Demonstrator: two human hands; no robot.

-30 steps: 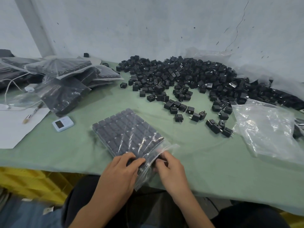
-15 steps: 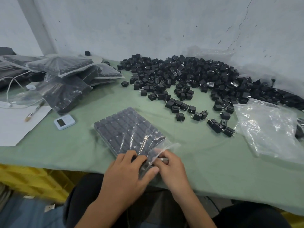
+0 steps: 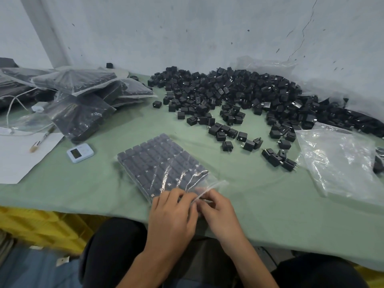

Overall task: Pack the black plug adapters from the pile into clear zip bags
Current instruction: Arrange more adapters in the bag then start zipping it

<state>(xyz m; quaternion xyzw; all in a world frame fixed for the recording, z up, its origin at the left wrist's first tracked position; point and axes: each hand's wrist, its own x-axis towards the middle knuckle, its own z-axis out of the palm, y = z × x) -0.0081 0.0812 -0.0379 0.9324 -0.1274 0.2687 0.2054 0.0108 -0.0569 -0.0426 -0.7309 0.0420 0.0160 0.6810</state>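
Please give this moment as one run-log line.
left hand: grips mouth of clear zip bag filled with black plug adapters | right hand: pinches the same mouth | loose black adapter pile: behind bag

Packing workshop; bare plaster wall (image 3: 187, 28), green-covered bench (image 3: 259, 194), adapter pile (image 3: 239, 94), filled bags (image 3: 83, 94)

Left hand (image 3: 173, 214) and right hand (image 3: 220, 213) pinch filled bag (image 3: 158, 163).
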